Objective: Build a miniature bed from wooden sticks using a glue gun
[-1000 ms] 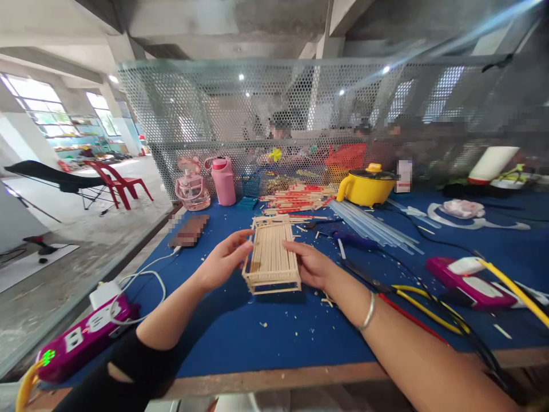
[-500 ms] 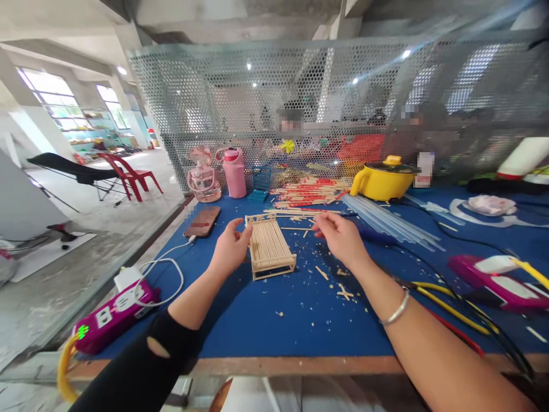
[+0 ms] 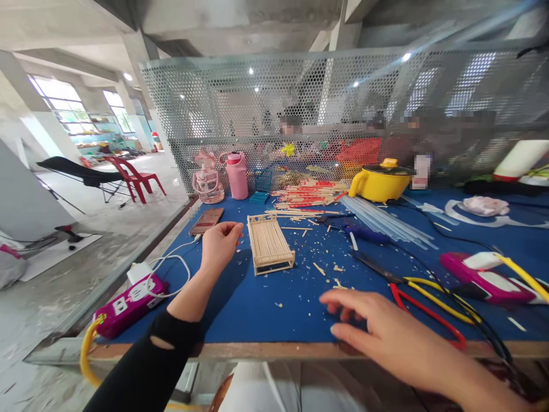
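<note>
A small model bed (image 3: pixel 271 243) built from wooden sticks stands upright on the blue tabletop (image 3: pixel 257 320), with its slatted top showing. Just left of it is my left hand (image 3: pixel 218 246), thumb and fingertips pinched together and apart from the bed. Whatever may be in that pinch is too small to make out. My right hand (image 3: pixel 364 323) hovers over the front of the table with fingers spread and nothing in them. Beyond it lie long-nosed pliers (image 3: pixel 392 278) with red and yellow handles and a blue glue gun (image 3: pixel 371 232).
Matchsticks (image 3: pixel 311 191) are heaped at the back, near clear glue sticks (image 3: pixel 386 220) and a yellow pot (image 3: pixel 381 182). At left are a phone (image 3: pixel 206 220), a pink bottle (image 3: pixel 237 176) and a purple power strip (image 3: pixel 131 303). A perforated metal screen (image 3: pixel 240 103) closes the back; people sit behind it.
My left hand has moved left, off the bed's side. My right hand has come back toward the table's front edge and spread its fingers. The bed stays in place.
</note>
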`<move>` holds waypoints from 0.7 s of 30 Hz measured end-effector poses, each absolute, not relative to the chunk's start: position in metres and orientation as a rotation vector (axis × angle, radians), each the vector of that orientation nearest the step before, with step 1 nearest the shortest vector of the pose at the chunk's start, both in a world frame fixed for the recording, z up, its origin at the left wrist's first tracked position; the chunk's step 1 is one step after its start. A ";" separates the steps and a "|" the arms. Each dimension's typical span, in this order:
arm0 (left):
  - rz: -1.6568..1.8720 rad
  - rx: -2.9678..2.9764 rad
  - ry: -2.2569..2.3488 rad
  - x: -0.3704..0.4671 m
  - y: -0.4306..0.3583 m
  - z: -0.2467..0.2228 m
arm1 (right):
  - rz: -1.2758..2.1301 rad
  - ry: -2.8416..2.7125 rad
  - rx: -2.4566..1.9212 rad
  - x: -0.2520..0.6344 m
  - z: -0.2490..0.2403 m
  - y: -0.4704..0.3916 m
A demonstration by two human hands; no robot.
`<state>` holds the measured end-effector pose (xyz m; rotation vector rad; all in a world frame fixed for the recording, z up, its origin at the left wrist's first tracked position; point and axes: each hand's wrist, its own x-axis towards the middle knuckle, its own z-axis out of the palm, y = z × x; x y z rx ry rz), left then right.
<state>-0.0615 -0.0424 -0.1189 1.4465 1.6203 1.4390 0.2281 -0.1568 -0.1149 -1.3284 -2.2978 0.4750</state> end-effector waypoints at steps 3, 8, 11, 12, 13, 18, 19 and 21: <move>1.408 1.493 1.534 -0.057 -0.067 -0.121 | 0.623 -2.154 -1.337 0.230 -0.138 -0.180; 1.067 1.845 1.415 -0.055 -0.099 -0.133 | 0.671 -2.033 -1.360 0.238 -0.145 -0.171; 0.906 1.980 1.466 -0.054 -0.096 -0.135 | 0.443 -2.074 -1.441 0.236 -0.132 -0.140; 0.875 2.001 1.497 -0.052 -0.091 -0.134 | 0.352 -2.106 -1.512 0.233 -0.128 -0.127; 0.847 2.019 1.517 -0.050 -0.086 -0.133 | 0.279 -2.161 -1.611 0.230 -0.124 -0.114; 0.790 2.113 1.476 -0.036 -0.059 -0.132 | 0.227 -2.319 -1.782 0.215 -0.119 -0.076; 0.788 2.129 1.465 -0.034 -0.054 -0.133 | 0.231 -2.328 -1.775 0.215 -0.119 -0.075; 0.781 2.154 1.439 -0.031 -0.047 -0.136 | 0.231 -2.329 -1.758 0.220 -0.119 -0.079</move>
